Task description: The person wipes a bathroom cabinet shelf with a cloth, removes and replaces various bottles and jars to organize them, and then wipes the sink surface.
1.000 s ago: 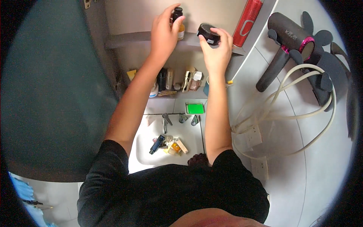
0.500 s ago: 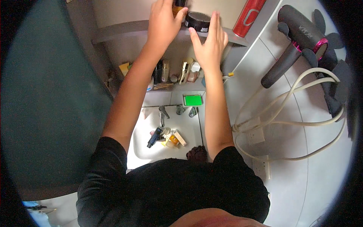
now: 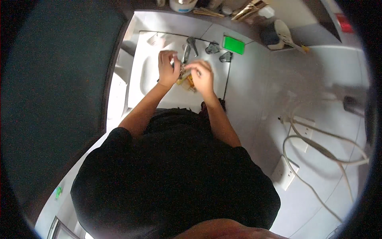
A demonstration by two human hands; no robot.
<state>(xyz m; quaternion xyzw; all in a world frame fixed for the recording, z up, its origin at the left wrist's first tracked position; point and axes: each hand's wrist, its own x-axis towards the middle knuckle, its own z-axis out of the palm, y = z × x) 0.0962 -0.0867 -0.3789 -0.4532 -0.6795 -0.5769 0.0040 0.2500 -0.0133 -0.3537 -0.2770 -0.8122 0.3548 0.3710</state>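
Note:
Over the white sink (image 3: 149, 93), my left hand (image 3: 169, 69) hangs with its fingers bent and the thumb apart from them; I see nothing held in it. My right hand (image 3: 203, 77) is just to the right, fingers curled loosely toward the left and slightly blurred, with no held thing visible. Between and below the hands lies a heap of small toiletries. A yellowish bottle (image 3: 191, 82) shows among them, and a clear small item (image 3: 182, 71) is close to both hands' fingertips. The hands partly hide the heap.
A grey faucet (image 3: 191, 46) stands behind the heap, near a green rectangular item (image 3: 233, 44). Above is a shelf with cosmetics, including a white jar (image 3: 183, 5). Pale cables (image 3: 318, 147) hang by wall sockets (image 3: 285, 172) at right. A dark panel (image 3: 59, 75) stands left.
Both hands have come down from the upper shelf, where a black jar and a dark-topped bottle stood beside them, to the heap in the sink. My view has tilted downward too.

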